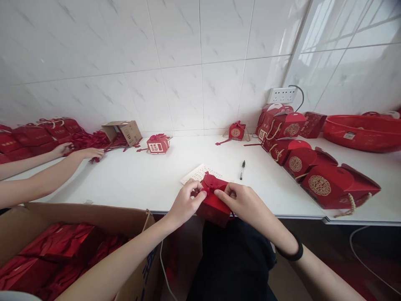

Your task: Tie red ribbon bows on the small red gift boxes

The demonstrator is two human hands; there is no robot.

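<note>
Evidently the box (216, 211) was a small thing, deep red all over, with a smooth top that caught the light and sides that fell into darker shade. From where I stood it was at the near edge of the table (194, 161), between the person's hands and above the dark trousers (234, 259); whether it rested on the edge I couldn't tell. A bow (213, 182) of matching red sat on top, its loops spread wide and gathered at a knot in the middle, and a strip of ribbon (232, 215) hung down at the right side.

The left hand (188, 198) was nearly closed, thumb and fingers pinching the bow's left part. The right hand (239, 196) had its fingers curled in and its thumb tip against the knot, closed on the bow's other side. Just behind the box lay a sheet of paper (192, 173), partly covered, with a pen (242, 169) to the right. Over on the left, a co-worker's hand (92, 154) reached among other ribbons (89, 140).
</note>
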